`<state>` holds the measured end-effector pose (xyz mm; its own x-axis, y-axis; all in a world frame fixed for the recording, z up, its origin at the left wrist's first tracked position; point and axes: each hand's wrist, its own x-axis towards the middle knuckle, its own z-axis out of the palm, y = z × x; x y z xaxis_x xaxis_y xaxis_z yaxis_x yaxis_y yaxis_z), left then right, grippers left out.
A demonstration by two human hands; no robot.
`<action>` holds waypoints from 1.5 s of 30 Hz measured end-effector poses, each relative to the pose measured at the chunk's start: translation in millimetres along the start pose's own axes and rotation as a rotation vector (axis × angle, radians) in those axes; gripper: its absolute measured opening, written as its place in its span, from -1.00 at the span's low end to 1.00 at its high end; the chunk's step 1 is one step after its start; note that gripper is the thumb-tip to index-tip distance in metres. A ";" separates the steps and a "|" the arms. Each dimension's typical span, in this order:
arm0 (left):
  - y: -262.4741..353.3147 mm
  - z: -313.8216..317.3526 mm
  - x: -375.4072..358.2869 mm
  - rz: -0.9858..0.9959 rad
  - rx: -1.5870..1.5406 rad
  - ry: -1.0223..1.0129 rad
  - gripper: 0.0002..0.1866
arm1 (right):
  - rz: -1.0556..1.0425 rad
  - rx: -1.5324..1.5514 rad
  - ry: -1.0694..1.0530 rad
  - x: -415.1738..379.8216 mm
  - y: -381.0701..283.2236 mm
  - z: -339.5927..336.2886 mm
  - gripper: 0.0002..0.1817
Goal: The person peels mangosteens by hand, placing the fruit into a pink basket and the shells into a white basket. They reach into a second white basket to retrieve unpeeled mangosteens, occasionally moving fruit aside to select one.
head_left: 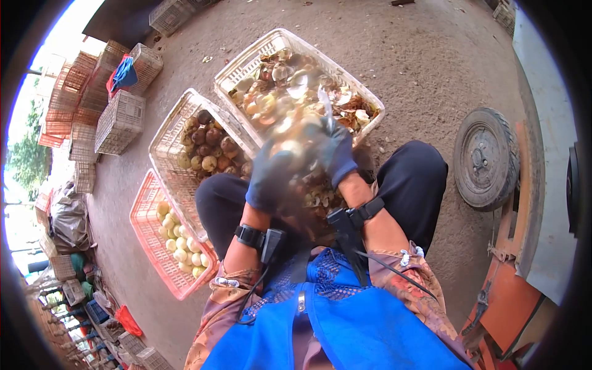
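Note:
My left hand (269,176), in a dark blue glove, is closed around a pale round fruit (288,147) whose outline is blurred. To its right my right hand (336,148), gloved as well, grips a knife (325,102) with its light blade pointing up and away from me. Both hands are over the near side of a white basket (376,102) full of peels and scraps. Left of them, another white basket (161,148) holds brown, unpeeled round fruit (209,139). Pale peeled fruit (180,243) lies in a pink basket (151,256) at the lower left.
Stacked crates (120,123) stand at the left, with a blue and red cloth (123,74) on them. A wheel (487,159) is at the right beside an orange metal frame (502,302). Small scraps dot the concrete floor (419,68).

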<state>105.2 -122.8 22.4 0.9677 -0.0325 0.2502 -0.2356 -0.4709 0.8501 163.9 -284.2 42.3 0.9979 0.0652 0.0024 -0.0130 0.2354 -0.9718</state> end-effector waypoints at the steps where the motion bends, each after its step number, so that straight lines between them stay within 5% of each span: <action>1: -4.4 0.2 -1.5 -0.001 0.001 -0.001 -0.58 | 0.124 0.072 0.025 9.8 12.6 -6.9 -0.80; 3: -8.8 1.9 -4.0 0.211 0.371 -0.121 -0.55 | 0.274 0.399 0.095 20.0 20.0 -11.9 -0.77; 4: 7.9 2.9 -1.6 0.211 0.369 -0.121 -0.55 | 0.274 0.397 0.096 20.0 14.3 -13.3 -0.77; 6: 55.8 1.6 5.2 0.212 0.447 0.134 -0.85 | 0.340 0.103 0.136 20.9 -4.9 -14.7 -0.76; 8: 45.7 -3.1 2.6 0.157 0.436 0.133 -0.84 | 0.384 0.110 0.091 21.4 8.0 -19.6 -0.74; 10: 36.6 -1.4 5.5 0.100 0.418 0.138 -0.83 | -0.623 -0.701 -0.351 11.6 52.1 -29.5 -0.67; 12: 32.6 6.1 10.6 -0.071 -0.253 0.317 -0.75 | -0.448 -0.658 -0.475 -6.5 17.4 -19.4 -0.71; 13: 33.8 0.6 11.2 -0.072 -0.254 0.320 -0.75 | -0.229 -0.329 -0.451 -16.4 -5.7 -10.0 -0.60; 15: 38.2 -15.5 12.6 0.305 0.671 -0.026 -0.62 | 0.147 0.385 -0.363 -21.7 -10.9 -0.2 -0.26; 16: 36.6 -13.9 11.6 0.305 0.671 -0.025 -0.62 | 0.147 0.384 -0.363 -18.6 -7.2 -3.2 -0.26; 18: 32.7 -6.2 7.6 0.001 0.093 0.057 -0.61 | 0.107 0.006 -0.438 -10.6 -2.9 -12.0 -0.16; 19: 39.8 -3.6 12.1 0.066 0.047 0.078 -0.56 | 0.110 0.004 -0.443 -10.2 -2.6 -8.8 -0.16; 21: 38.9 -1.7 8.9 0.024 0.017 0.107 -0.54 | -0.245 0.037 -0.246 -10.0 -2.2 2.7 -0.29; 25: 34.1 -2.8 7.8 -0.011 -0.043 0.096 -0.45 | -0.158 0.087 -0.231 -12.3 0.8 1.0 -0.49; 27: 44.3 -2.1 9.6 -0.011 -0.101 0.097 -0.43 | -0.371 -0.139 -0.322 -1.6 34.3 -10.2 -0.64; 29: 61.5 -3.0 11.5 -0.200 -0.630 0.045 -0.42 | -0.437 -0.323 -0.392 0.9 24.7 -15.2 -0.62; 31: 69.5 -7.9 14.0 -0.214 -0.634 0.016 -0.42 | -0.500 -0.505 -0.456 -0.9 6.2 -17.2 -0.61; 33: 69.0 -8.1 14.2 -0.227 -0.635 -0.011 -0.41 | 0.053 -0.156 -0.447 -7.9 -19.9 -16.9 -0.64; 37: 35.1 5.5 9.7 -0.234 -0.730 0.054 -0.42 | 0.196 0.010 -0.317 -6.2 6.6 -16.6 -0.69; 39: 38.6 6.8 10.5 -0.197 -0.640 0.088 -0.43 | -0.256 -0.447 -0.532 2.4 32.0 -20.3 -0.73; 43: 51.2 1.4 11.2 -0.224 -0.785 0.058 -0.53 | -0.218 -0.498 -0.612 2.5 -2.0 -20.7 -0.71; 45: 44.5 3.6 9.3 -0.244 -0.772 0.101 -0.60 | -0.534 -0.639 -0.506 2.3 -3.1 -17.1 -0.82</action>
<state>104.1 -147.2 60.9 0.9957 0.0896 0.0255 -0.0503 0.2866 0.9567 167.3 -301.4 41.3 0.7151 0.5466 0.4357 0.6190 -0.2057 -0.7580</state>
